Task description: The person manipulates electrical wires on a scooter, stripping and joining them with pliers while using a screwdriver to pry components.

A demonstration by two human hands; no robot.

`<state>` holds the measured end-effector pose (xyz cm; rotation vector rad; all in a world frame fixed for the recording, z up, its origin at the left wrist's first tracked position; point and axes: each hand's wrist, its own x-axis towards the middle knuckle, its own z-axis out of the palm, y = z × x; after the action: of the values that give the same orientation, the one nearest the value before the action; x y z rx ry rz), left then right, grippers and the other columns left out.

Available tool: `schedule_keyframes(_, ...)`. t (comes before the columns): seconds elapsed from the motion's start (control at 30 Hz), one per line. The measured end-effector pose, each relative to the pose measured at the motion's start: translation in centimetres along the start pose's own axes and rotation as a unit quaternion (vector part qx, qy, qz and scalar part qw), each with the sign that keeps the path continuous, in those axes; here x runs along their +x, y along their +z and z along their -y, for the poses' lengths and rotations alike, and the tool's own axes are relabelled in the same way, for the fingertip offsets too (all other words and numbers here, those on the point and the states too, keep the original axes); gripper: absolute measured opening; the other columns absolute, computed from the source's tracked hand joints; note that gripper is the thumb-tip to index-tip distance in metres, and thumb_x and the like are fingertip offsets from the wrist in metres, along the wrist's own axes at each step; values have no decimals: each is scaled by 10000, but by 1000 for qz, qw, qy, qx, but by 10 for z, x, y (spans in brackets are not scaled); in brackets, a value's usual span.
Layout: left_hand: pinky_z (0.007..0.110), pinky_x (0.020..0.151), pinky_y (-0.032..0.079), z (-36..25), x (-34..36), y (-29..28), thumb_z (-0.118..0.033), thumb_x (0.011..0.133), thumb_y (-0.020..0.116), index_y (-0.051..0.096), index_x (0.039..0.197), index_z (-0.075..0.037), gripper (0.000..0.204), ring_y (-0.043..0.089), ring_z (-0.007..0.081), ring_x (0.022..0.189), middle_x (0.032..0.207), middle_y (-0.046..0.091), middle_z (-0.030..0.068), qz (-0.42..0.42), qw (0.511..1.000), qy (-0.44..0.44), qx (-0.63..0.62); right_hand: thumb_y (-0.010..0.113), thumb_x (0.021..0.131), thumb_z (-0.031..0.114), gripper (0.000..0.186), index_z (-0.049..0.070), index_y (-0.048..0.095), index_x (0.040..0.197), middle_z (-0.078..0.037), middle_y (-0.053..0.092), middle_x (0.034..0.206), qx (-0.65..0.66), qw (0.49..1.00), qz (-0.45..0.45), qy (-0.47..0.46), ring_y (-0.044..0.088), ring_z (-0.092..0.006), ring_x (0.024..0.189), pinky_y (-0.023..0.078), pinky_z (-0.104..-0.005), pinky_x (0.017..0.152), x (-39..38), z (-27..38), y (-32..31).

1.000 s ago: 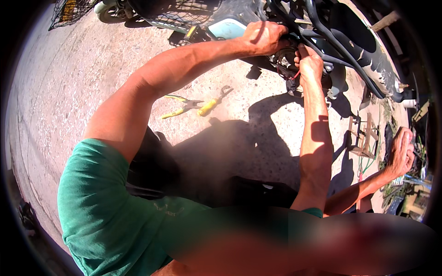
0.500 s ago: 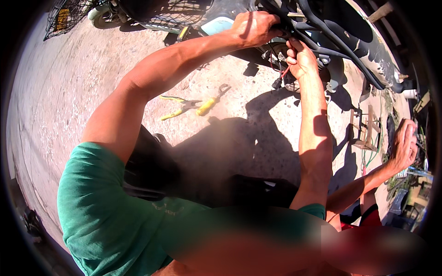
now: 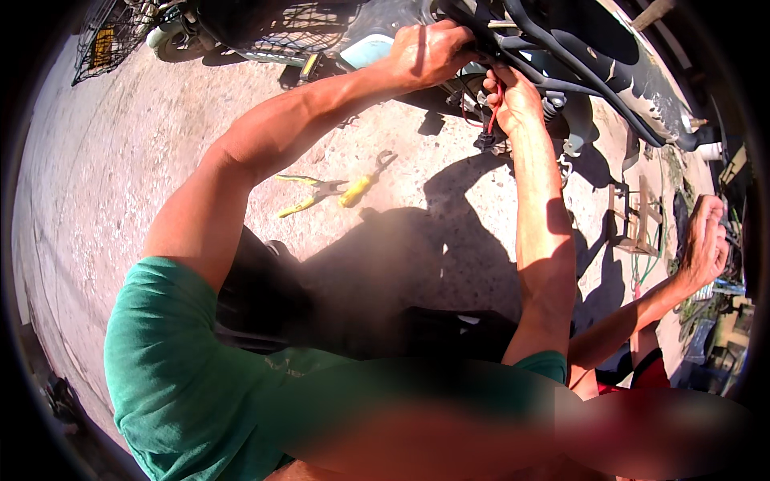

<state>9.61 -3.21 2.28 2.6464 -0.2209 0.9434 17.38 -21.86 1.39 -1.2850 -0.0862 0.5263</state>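
At the top of the view, my left hand [image 3: 427,58] is closed at the scooter's black tubular frame [image 3: 593,84], beside a light-blue panel [image 3: 365,50]; what its fingers hold is hidden. Just right of and below it, my right hand [image 3: 515,103] has curled fingers among red and black wires [image 3: 493,120]; exactly what it grips is unclear. A dark connector [image 3: 485,140] hangs under it. On the sunlit concrete below lie yellow-handled pliers [image 3: 309,192] and a second yellow-handled tool [image 3: 361,186] with a metal head.
A co-worker's hand and forearm [image 3: 704,248] reach up from the lower right. Behind them are a small wooden stool [image 3: 635,228] and assorted clutter [image 3: 722,325]. Top left, a black wire basket [image 3: 108,48] and a small wheel [image 3: 172,42] stand on the concrete.
The scooter and my hands sit slightly further up and left in the view; more red wire shows by my right hand. The co-worker's hand has moved upward and slightly right.
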Motion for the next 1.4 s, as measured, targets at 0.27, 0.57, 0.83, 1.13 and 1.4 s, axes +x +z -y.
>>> schedule_keyframes(0.27, 451, 686, 545, -21, -3, -14, -415, 903, 653, 670, 1055, -157, 301, 691, 343, 814, 908, 707, 116, 21, 994, -101, -45, 749, 889, 175, 223, 18, 672, 1027, -46, 685, 862, -39, 995, -66, -67, 655, -145, 693, 464, -239, 520, -6, -13, 8)
schedule_keyframes(0.57, 422, 762, 544, -47, 16, 4, -291, 819, 724, 698, 1097, -117, 329, 682, 329, 873, 950, 703, 129, -42, 989, -1, -143, 657, 944, 164, 205, 40, 636, 1107, -66, 685, 964, 11, 979, -135, -151, 675, -154, 778, 542, -270, 637, 24, -49, 1)
schedule_keyframes(0.83, 427, 833, 513, -68, 21, -3, -258, 886, 613, 717, 1070, -83, 274, 640, 339, 940, 974, 661, 155, 41, 993, 77, -82, 577, 1000, 258, 350, 90, 541, 1304, -77, 647, 1169, 270, 954, 100, -81, 665, -169, 962, 568, -311, 752, -48, -17, 25)
schedule_keyframes(1.13, 467, 891, 475, -55, 14, -9, -347, 939, 526, 710, 1094, -75, 364, 618, 367, 1002, 1049, 675, 172, 53, 987, 121, -87, 586, 990, 250, 329, 58, 564, 1256, -92, 666, 1107, 43, 986, -110, -114, 679, -188, 865, 574, -315, 663, -13, -29, 34)
schedule_keyframes(1.4, 462, 878, 496, -59, 13, -3, -406, 942, 521, 734, 1053, -153, 349, 609, 327, 1038, 1051, 674, 121, 63, 990, 100, -71, 557, 992, 198, 319, 44, 553, 1272, -114, 647, 1147, 98, 983, -115, -107, 664, -210, 979, 579, -342, 792, 7, -47, 8)
